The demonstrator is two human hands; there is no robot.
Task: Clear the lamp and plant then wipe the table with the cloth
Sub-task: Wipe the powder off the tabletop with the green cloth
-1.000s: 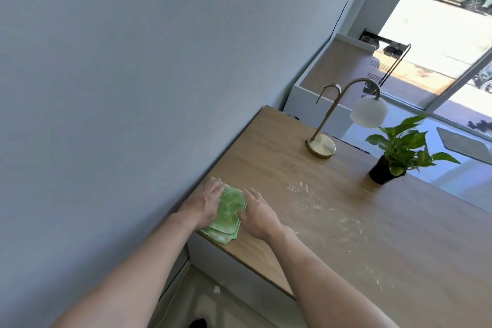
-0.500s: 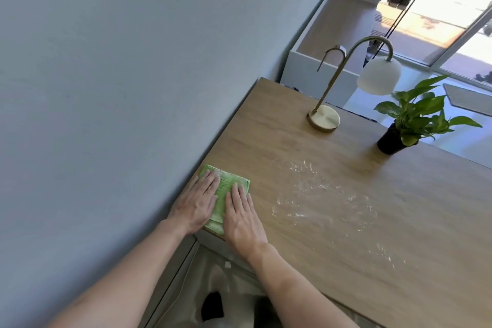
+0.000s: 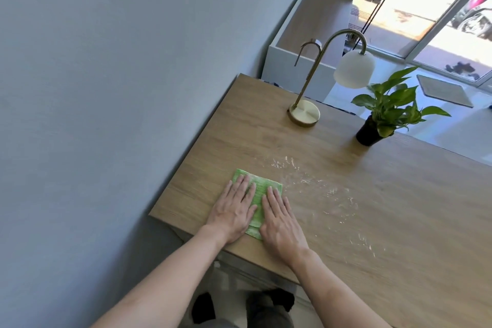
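The left hand [image 3: 231,214] lies flat, fingers spread, on the left half of the cloth [image 3: 259,196]. The right hand [image 3: 281,218] lies flat on the right half. Both hands press down and grip nothing. The green cloth is folded and sits near the front edge of the counter [image 3: 266,133]. White crumbs [image 3: 319,189] are spread just right of it. The lamp [image 3: 328,80] and the plant [image 3: 386,112] stand at the back, not cleared away. A wide wipe could bump them and tip the pot or push crumbs onto the floor.
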